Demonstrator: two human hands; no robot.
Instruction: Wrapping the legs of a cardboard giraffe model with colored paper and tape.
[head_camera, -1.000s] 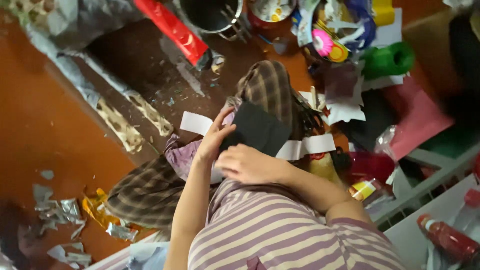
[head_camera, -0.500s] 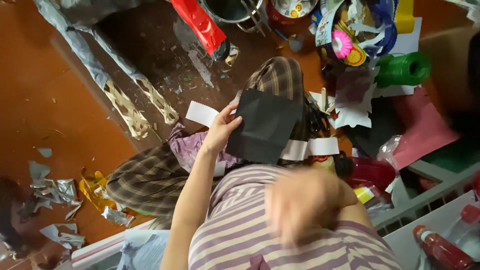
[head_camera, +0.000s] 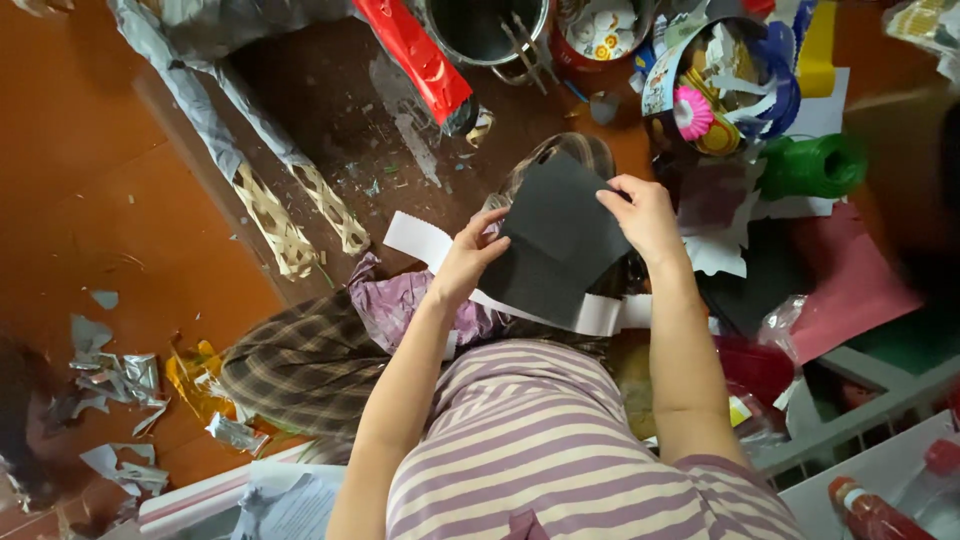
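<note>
I hold a sheet of black paper (head_camera: 560, 240) over my lap with both hands. My left hand (head_camera: 468, 258) pinches its left edge. My right hand (head_camera: 642, 215) grips its upper right corner. A white paper strip with a wavy edge (head_camera: 425, 238) runs under the black sheet across my knees. I sit on the floor in plaid trousers (head_camera: 310, 362) and a striped shirt (head_camera: 540, 450).
A red foil roll (head_camera: 418, 55), a metal pot (head_camera: 490, 28) and a tin of paper scraps (head_camera: 720, 80) lie ahead. A green spool (head_camera: 812, 166) and pink paper (head_camera: 850, 290) are to the right. Silver scraps (head_camera: 115, 375) litter the orange floor at left. A red bottle (head_camera: 875, 510) lies at lower right.
My right hand left my chest and rose to take the black sheet's upper right corner. The sheet now sits a little higher, held by both hands.
</note>
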